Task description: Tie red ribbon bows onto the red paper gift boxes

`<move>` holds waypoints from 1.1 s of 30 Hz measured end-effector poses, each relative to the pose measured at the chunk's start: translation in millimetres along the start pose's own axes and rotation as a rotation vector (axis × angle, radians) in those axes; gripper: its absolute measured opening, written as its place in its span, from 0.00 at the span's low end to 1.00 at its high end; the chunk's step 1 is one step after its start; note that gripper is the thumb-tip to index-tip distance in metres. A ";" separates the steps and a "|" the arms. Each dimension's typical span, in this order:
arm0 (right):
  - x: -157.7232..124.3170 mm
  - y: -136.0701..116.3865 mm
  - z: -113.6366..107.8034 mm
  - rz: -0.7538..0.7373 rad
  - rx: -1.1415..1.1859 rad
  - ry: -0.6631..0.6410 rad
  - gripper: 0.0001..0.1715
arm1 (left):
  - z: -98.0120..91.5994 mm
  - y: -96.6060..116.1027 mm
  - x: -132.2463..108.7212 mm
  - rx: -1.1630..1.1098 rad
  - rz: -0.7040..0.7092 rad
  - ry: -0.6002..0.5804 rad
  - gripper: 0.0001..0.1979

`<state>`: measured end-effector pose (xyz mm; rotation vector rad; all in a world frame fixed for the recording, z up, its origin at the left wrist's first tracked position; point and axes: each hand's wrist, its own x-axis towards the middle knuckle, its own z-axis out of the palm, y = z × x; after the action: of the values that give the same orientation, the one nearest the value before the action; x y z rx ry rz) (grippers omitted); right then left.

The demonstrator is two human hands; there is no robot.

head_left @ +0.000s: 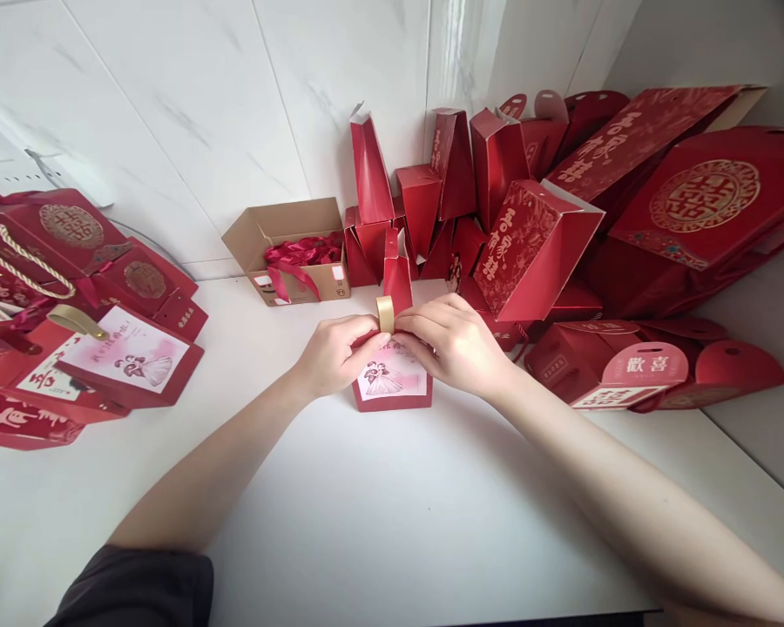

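Note:
In the middle of the white table stands a small red gift box (393,404) with a pink-and-white front panel showing a drawn couple. A gold strap (385,312) forms a loop at its top. My left hand (340,353) pinches the base of this strap from the left, thumb toward me. From the right, my right hand (456,341) has its fingers closed at the strap's base and the box top. The hands nearly meet and hide most of the upper box, so the fastening there cannot be made out.
Just behind stands a slim red box (397,274). A cardboard carton (310,283) holds red ribbons (300,257). Tall red boxes (371,170) and larger ones (706,200) crowd the back right. Gift boxes (147,357), one with a gold strap, are piled at left. A tiled wall (189,104) closes the back.

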<state>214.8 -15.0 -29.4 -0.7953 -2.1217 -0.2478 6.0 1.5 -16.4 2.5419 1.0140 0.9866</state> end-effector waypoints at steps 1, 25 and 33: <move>-0.6 -0.4 0.6 0.014 0.014 -0.005 0.09 | 0.9 -0.9 -0.4 0.004 0.017 0.009 0.12; 26.2 -43.1 -58.0 0.167 1.905 0.025 0.17 | -11.8 15.8 2.8 -0.020 -0.184 -0.185 0.10; 27.5 -50.3 -55.5 0.060 1.793 0.019 0.17 | -9.8 10.0 3.4 0.016 0.007 -0.097 0.06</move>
<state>207.2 -65.8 31.7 0.2577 -1.4233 1.4568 6.6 -3.8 -3.1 2.5801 0.9910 0.8510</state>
